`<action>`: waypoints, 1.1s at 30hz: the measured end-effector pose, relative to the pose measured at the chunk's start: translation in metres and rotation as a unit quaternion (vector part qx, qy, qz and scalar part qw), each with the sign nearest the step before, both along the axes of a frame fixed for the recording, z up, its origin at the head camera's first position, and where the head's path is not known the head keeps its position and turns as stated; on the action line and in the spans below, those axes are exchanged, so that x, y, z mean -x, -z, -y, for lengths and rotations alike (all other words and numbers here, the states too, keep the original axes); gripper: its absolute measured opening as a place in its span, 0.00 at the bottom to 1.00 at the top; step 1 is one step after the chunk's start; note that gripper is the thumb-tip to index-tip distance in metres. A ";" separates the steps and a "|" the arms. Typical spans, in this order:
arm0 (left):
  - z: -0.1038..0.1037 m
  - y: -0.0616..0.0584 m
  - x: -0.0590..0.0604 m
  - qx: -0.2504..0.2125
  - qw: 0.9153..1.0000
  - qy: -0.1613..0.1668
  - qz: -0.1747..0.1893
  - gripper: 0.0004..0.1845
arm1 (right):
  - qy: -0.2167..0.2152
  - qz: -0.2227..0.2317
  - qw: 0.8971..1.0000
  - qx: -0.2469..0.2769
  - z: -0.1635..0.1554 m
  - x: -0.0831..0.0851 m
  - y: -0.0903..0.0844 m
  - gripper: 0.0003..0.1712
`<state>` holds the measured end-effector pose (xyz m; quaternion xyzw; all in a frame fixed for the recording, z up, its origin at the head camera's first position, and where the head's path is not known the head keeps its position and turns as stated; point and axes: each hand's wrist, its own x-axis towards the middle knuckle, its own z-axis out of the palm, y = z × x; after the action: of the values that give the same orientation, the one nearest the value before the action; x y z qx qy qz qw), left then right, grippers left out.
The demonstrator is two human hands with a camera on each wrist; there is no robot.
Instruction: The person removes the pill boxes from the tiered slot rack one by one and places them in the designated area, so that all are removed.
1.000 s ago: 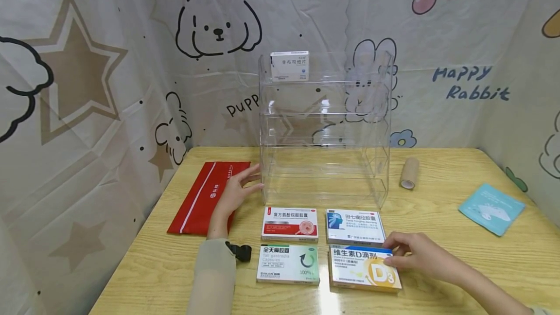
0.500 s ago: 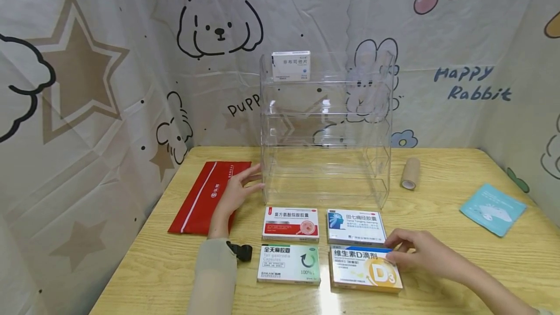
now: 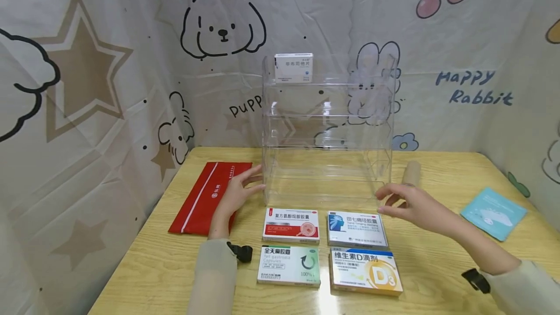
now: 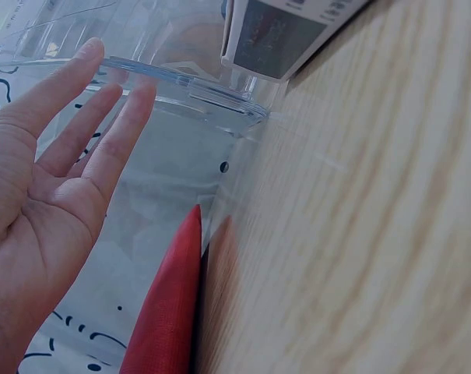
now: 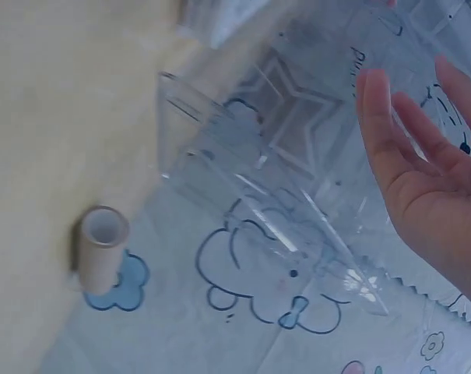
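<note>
Two hands bracketed the clear acrylic shelf rack point(image 3: 325, 130) standing at the back middle of the wooden table point(image 3: 437, 266). Left hand point(image 3: 236, 193) lay flat, fingers straight, touching the lower left wall. Right hand point(image 3: 409, 203) hovered by the lower right corner, fingers loosely spread, holding nothing; contact couldn't be told. Rack looked stiff, light, slick and scratch-prone, likely brittle at the glued edges. Best hold: both side walls low down, palms pressing inward. One white medicine box point(image 3: 294, 67) sat loose on the top tier and could slide if tilted.
</note>
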<state>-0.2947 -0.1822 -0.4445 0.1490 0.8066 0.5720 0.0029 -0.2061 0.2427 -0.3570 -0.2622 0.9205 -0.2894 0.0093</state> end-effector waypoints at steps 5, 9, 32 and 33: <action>0.000 -0.001 0.001 -0.001 1.000 -0.006 0.004 0.34 | -0.001 -0.054 0.999 0.002 0.018 0.029 -0.027 0.16; -0.001 0.000 0.002 -0.003 1.000 -0.009 -0.001 0.34 | 0.009 -0.079 0.997 0.013 0.032 0.055 -0.047 0.18; 0.002 0.001 0.001 0.003 1.000 -0.005 0.001 0.34 | 0.096 -0.166 0.971 0.141 0.117 0.183 -0.131 0.27; 0.002 0.001 0.001 0.003 1.000 -0.005 -0.001 0.34 | 0.098 -0.171 0.970 0.140 0.121 0.187 -0.133 0.27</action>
<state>-0.2959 -0.1838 -0.4456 0.1458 0.8093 0.5690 -0.0003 -0.3930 0.1221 -0.2239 -0.2151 0.8800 -0.3660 -0.2131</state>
